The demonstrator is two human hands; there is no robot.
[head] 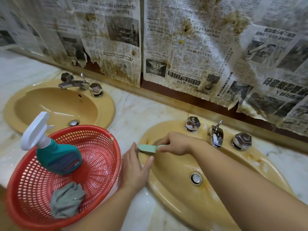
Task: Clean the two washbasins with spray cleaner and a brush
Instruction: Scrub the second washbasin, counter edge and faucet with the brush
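Two yellow washbasins are set in a marble counter: the left basin (33,97) farther away, the right basin (180,194) close to me, with brown stains on its rim. My right hand (176,145) grips a pale green brush (146,148) whose head presses on the right basin's left rim. My left hand (135,170) lies flat, fingers together, on that rim just below the brush. A teal spray bottle (56,157) with a white trigger head leans inside a red plastic basket (103,177).
A grey cloth (66,200) lies crumpled in the basket, which stands on the counter (133,112) between the basins. Chrome taps (216,135) stand behind the right basin, another set (75,83) behind the left. Stained newspaper (183,47) covers the wall.
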